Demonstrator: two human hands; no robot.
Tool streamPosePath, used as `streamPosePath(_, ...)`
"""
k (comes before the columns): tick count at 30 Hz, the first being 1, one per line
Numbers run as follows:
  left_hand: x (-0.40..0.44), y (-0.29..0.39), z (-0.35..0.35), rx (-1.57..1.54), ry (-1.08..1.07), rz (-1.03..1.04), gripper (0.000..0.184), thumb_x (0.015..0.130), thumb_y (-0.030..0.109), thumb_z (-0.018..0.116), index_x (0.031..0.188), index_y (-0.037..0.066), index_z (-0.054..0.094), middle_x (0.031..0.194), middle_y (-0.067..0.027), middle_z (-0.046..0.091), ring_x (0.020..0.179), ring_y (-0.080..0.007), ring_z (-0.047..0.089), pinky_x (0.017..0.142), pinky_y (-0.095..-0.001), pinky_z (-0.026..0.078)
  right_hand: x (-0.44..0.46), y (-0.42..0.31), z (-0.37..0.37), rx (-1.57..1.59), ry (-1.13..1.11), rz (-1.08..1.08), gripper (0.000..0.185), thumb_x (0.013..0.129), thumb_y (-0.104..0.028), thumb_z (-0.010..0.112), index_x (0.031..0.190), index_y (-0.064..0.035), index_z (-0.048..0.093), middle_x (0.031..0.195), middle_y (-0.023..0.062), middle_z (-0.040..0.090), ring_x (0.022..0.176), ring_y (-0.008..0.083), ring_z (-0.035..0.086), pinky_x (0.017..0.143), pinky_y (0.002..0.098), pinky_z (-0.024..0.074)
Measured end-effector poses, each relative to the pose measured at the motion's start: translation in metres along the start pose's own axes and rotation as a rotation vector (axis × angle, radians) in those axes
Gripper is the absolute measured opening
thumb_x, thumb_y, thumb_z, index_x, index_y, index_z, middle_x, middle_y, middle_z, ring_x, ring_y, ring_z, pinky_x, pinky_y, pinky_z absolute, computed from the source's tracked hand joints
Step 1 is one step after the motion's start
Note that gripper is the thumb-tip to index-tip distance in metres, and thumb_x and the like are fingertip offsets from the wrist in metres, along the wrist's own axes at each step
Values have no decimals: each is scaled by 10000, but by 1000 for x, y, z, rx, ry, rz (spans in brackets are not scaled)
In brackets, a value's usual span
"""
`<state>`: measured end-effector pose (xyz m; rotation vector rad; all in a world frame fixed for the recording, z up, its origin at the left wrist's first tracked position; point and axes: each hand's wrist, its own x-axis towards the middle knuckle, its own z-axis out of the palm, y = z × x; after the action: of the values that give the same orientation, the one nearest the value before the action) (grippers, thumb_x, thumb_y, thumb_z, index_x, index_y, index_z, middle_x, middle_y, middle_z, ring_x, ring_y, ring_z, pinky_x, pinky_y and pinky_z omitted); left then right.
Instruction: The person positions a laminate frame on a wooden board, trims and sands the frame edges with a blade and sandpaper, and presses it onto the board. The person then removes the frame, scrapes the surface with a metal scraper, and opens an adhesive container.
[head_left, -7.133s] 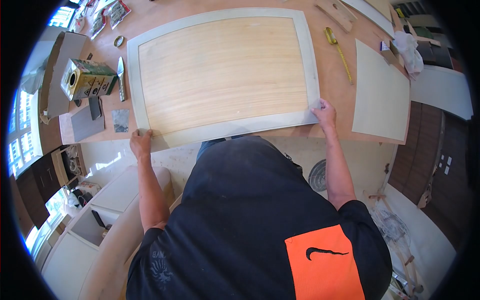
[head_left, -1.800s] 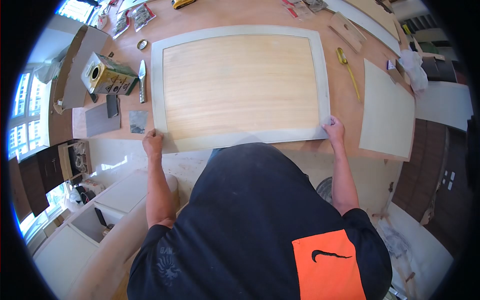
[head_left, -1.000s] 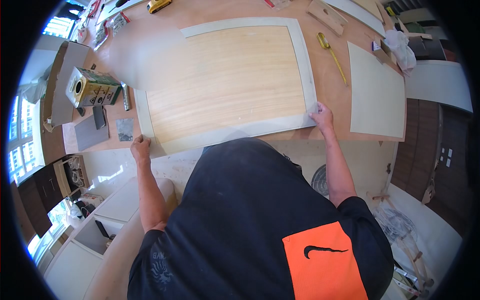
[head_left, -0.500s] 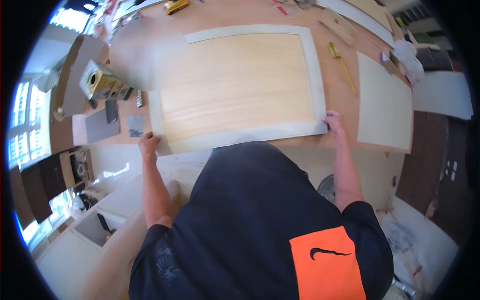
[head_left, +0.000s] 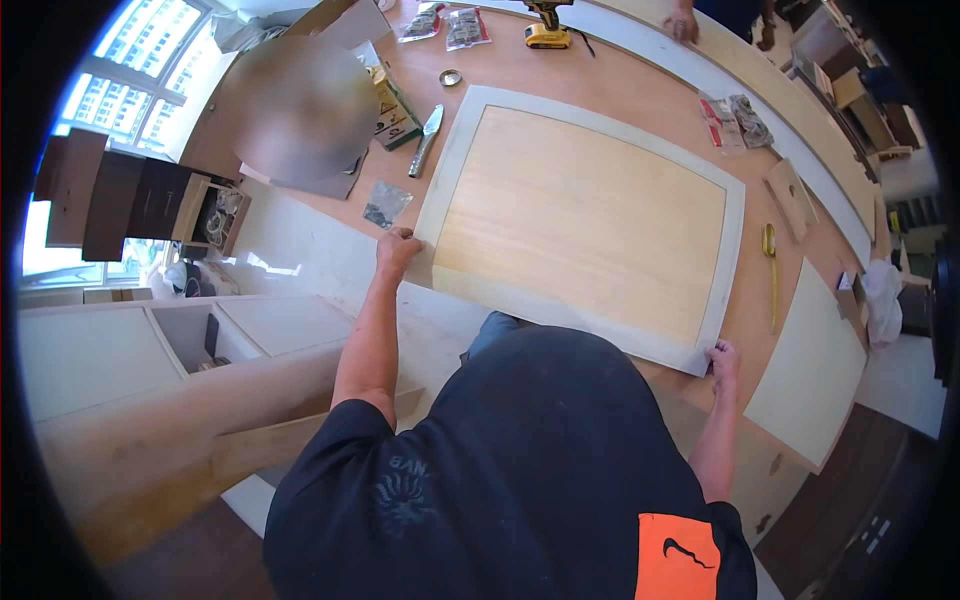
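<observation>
A framed panel [head_left: 585, 215] lies across the workbench, pale wood in the middle with a whitish border. My left hand [head_left: 398, 250] is closed on its near left corner, the fingers over the edge. At the near right corner, my right hand [head_left: 722, 360] pinches the border between thumb and fingers. A small clear plastic packet [head_left: 387, 204] lies just beyond my left hand. Farther up on that side is a silver-grey knife-like tool [head_left: 427, 140]. Right of the panel rests a yellow tape measure [head_left: 769, 242] with its blade drawn out.
A yellow-and-black cordless drill [head_left: 547, 32] stands at the back, near bagged hardware [head_left: 468, 28] and a tape roll [head_left: 451, 77]. A white board [head_left: 810, 365] lies at the right. Long boards [head_left: 690, 62] line the far edge, where another person's hand [head_left: 682, 26] rests.
My view has swung, so the panel and bench appear turned and shifted right. Both hands stay at the panel's near corners. Another person's hand has come into view at the far edge.
</observation>
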<state>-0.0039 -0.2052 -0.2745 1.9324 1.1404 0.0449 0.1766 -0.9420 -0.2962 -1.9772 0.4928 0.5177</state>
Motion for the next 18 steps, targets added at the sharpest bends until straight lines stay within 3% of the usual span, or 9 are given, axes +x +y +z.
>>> streamPosePath(4, -1, 4, 1, 192, 77, 49, 586, 678, 243, 775, 1175, -44, 656, 1046, -197, 719, 985, -327, 691, 868, -384, 533, -8, -15, -2, 4, -56, 17, 163, 827, -152, 702, 952, -66, 645, 753, 24, 654, 548, 136, 599, 453, 287, 481)
streamPosePath(9, -30, 30, 5, 409, 111, 62, 571, 686, 270, 770, 1175, 2, 645, 1114, -191, 688, 1059, -353, 651, 910, -423, 520, -19, -27, 8, -50, -36, -6, 219, 799, -168, 744, 956, -52, 644, 778, 38, 666, 569, 142, 610, 463, 290, 488)
streamPosePath(12, -33, 32, 7, 483, 106, 55, 516, 692, 275, 764, 1131, 28, 649, 1170, -184, 659, 1114, -351, 618, 939, -434, 506, 13, 13, 3, -48, -16, -181, 267, 781, -161, 761, 981, -29, 645, 810, 57, 677, 589, 154, 627, 460, 298, 494)
streamPosePath(15, -29, 24, 10, 471, 111, 61, 504, 704, 276, 759, 1130, 38, 636, 1221, -187, 628, 1162, -354, 582, 973, -436, 485, 12, 12, 3, -99, 13, -154, 298, 771, -147, 770, 1003, -11, 643, 832, 75, 683, 644, 158, 645, 514, 304, 516)
streamPosePath(18, -44, 40, 10, 490, 168, 75, 543, 719, 258, 754, 1195, 43, 605, 1252, -201, 601, 1189, -374, 551, 1005, -445, 458, -11, -17, 4, -72, -19, -40, 303, 751, -140, 798, 980, -12, 648, 789, 35, 658, 669, 117, 608, 580, 266, 490)
